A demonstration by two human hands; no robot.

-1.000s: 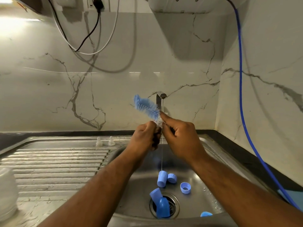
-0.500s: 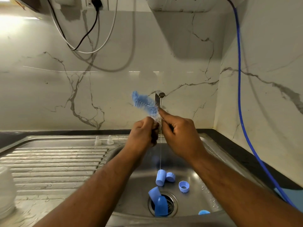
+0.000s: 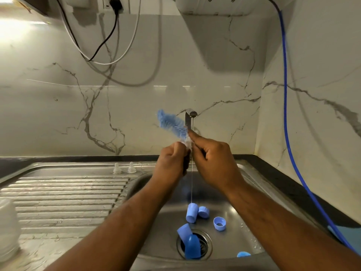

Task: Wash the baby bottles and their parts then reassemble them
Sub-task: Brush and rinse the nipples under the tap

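My left hand (image 3: 172, 163) grips the dark handle of a blue bottle brush (image 3: 171, 123), whose bristles point up and left beside the tap (image 3: 190, 116). My right hand (image 3: 212, 159) pinches the whitish lower bristles of the brush. A thin stream of water falls from the tap into the sink basin (image 3: 259, 208). In the basin lie several blue parts: a cap (image 3: 191, 213), a ring (image 3: 203, 211), another ring (image 3: 219, 223) and two caps over the drain (image 3: 192, 245). Two clear teats (image 3: 117, 169) stand on the drainboard's far edge.
The ribbed steel drainboard (image 3: 64, 200) stretches left. A clear bottle (image 3: 7, 229) stands at its left edge. A blue hose (image 3: 285, 106) runs down the right wall. Black and white cables (image 3: 101, 45) hang on the marble backsplash.
The hands and brush have stayed in nearly the same place under the tap; my right fingers have shifted slightly along the bristles. The parts in the basin have not moved.
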